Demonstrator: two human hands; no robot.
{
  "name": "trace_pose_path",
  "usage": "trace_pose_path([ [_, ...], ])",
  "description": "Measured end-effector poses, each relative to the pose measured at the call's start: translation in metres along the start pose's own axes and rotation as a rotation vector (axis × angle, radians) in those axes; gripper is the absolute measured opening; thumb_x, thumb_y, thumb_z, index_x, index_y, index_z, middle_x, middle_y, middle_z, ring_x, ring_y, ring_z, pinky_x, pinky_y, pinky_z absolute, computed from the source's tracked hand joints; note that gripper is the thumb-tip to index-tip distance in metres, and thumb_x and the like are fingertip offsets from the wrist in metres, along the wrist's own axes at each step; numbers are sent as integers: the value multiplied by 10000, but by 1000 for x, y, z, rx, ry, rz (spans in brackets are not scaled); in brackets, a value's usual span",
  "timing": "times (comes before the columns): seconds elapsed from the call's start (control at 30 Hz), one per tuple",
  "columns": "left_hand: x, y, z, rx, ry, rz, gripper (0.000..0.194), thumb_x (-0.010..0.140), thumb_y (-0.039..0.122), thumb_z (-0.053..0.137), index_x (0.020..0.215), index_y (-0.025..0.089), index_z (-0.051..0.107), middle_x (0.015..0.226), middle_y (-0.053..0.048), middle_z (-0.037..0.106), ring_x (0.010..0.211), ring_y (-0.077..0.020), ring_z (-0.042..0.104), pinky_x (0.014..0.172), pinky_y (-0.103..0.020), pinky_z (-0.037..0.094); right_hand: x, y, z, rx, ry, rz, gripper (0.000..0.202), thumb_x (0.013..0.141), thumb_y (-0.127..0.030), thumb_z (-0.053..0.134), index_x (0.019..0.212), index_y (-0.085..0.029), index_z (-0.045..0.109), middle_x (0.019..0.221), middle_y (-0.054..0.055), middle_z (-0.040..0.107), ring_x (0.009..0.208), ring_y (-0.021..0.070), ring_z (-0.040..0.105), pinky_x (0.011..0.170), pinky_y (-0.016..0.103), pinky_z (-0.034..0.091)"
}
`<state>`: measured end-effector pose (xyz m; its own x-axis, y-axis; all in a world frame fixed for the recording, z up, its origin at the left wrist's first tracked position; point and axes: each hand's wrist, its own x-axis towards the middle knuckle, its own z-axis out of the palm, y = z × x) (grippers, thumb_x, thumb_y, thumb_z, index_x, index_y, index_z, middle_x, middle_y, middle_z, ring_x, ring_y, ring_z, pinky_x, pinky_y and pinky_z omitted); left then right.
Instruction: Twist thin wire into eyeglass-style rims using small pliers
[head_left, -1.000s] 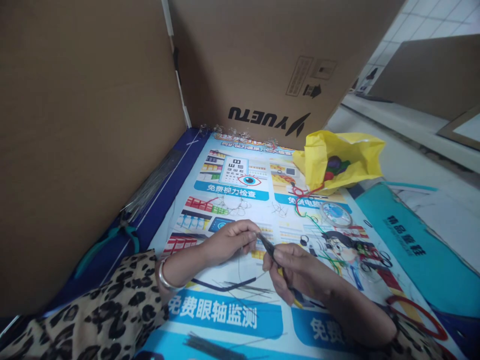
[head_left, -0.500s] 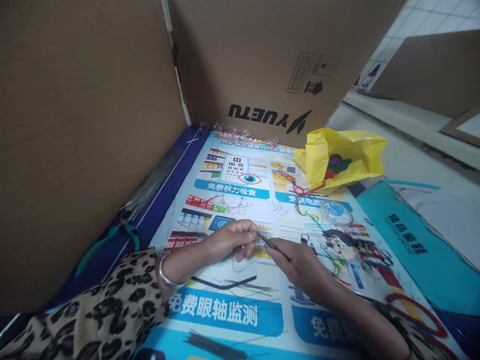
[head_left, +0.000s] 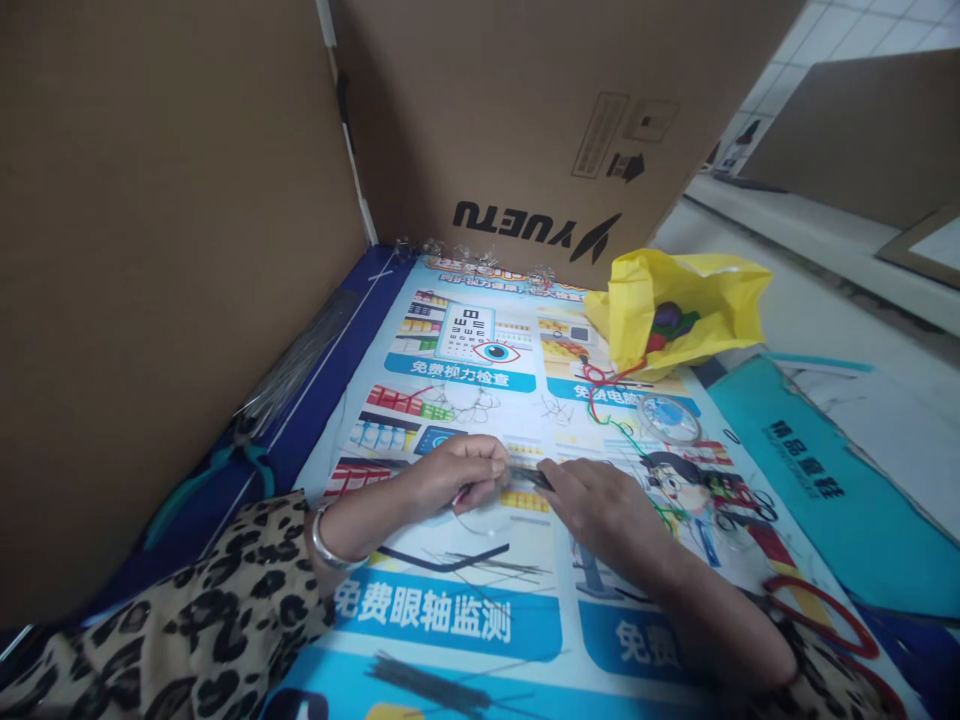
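My left hand (head_left: 463, 472) is closed in a pinch near the middle of the printed sheet. A thin wire (head_left: 478, 528) seems to curve down below its fingers; the part in the pinch is too small to see well. My right hand (head_left: 604, 505) is wrapped round dark slim-nosed pliers (head_left: 529, 478), whose handles are hidden in the palm. The nose points left and meets the left fingertips. Below the hands, loose dark wires (head_left: 487, 568) lie on the sheet, and a bundle of cut wires (head_left: 427, 684) lies nearer me.
Cardboard walls (head_left: 525, 120) stand at the back and left. On the right are a yellow bag (head_left: 690, 310) with coloured coils, a clear tape-like ring (head_left: 670, 418), red coils (head_left: 821, 615) and teal card (head_left: 840, 490). Teal-handled pliers (head_left: 255, 462) and long wires (head_left: 296, 365) lie left.
The right hand has turned, so the pliers lie flatter and their nose shows broader. Both hands stay close together. The whole view has shifted slightly.
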<state>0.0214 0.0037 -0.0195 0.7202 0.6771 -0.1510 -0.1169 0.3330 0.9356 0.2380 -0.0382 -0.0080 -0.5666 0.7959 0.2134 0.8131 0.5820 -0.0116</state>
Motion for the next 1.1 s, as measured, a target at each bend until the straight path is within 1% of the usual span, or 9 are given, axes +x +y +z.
trace_pose_path([
  [0.07, -1, 3, 1, 38, 7, 8, 158, 789, 282, 497, 714, 144, 509, 383, 76, 432, 309, -36, 289, 366, -175, 180, 0, 6, -2, 5, -13, 33, 282, 901, -333, 389, 962, -158, 601, 779, 94, 644, 712, 165, 565, 646, 260, 369],
  [0.13, -2, 5, 2, 74, 9, 23, 166, 802, 293, 493, 729, 145, 505, 414, 70, 458, 326, -36, 324, 378, -174, 199, 2, 9, -4, 68, -53, 120, 283, 896, -347, 388, 946, -162, 596, 799, 90, 643, 727, 170, 568, 641, 260, 368],
  [0.2, -2, 5, 3, 102, 25, 39, 181, 816, 312, 489, 749, 145, 499, 454, 62, 483, 351, -38, 367, 392, -171, 227, 4, 7, -7, 229, -142, 215, 297, 900, -367, 362, 883, -176, 588, 782, 67, 638, 697, 160, 564, 608, 252, 365],
  [0.27, -2, 4, 3, 129, 56, 53, 202, 826, 333, 486, 762, 142, 495, 478, 59, 489, 368, -39, 386, 402, -169, 251, 6, 4, -9, 454, -237, 277, 339, 901, -401, 340, 764, -186, 563, 690, 28, 613, 623, 135, 540, 558, 235, 353],
  [0.33, -1, 3, 4, 154, 84, 64, 215, 829, 347, 487, 777, 138, 497, 488, 58, 492, 375, -39, 391, 404, -166, 266, 5, 0, -11, 689, -298, 331, 385, 891, -447, 344, 673, -186, 524, 600, 4, 579, 565, 116, 520, 524, 220, 351],
  [0.43, -1, 2, 5, 175, 104, 57, 215, 828, 354, 491, 786, 143, 492, 501, 54, 506, 382, -42, 403, 397, -161, 280, 4, -5, -13, 956, -361, 409, 403, 865, -490, 387, 655, -174, 524, 568, 4, 579, 523, 103, 521, 496, 206, 366],
  [0.5, -1, 1, 6, 180, 108, 52, 202, 830, 345, 489, 777, 151, 484, 502, 56, 507, 386, -42, 412, 394, -157, 287, 3, -7, -13, 1046, -402, 424, 399, 852, -493, 417, 658, -165, 535, 576, 9, 586, 512, 95, 520, 484, 199, 367],
  [0.83, -2, -5, 8, 285, 129, 88, 113, 836, 261, 458, 783, 163, 477, 534, 53, 518, 431, -51, 435, 441, -174, 338, 6, -12, -15, 1118, -425, 474, 379, 829, -487, 455, 647, -162, 521, 563, 13, 582, 524, 104, 545, 487, 208, 393],
  [1.1, -2, -7, 6, 251, 76, 83, 121, 845, 256, 440, 840, 152, 500, 589, 29, 540, 467, -51, 445, 455, -175, 343, 6, -12, -14, 1112, -442, 466, 356, 841, -465, 440, 637, -176, 478, 576, -2, 568, 519, 105, 559, 493, 210, 407],
])
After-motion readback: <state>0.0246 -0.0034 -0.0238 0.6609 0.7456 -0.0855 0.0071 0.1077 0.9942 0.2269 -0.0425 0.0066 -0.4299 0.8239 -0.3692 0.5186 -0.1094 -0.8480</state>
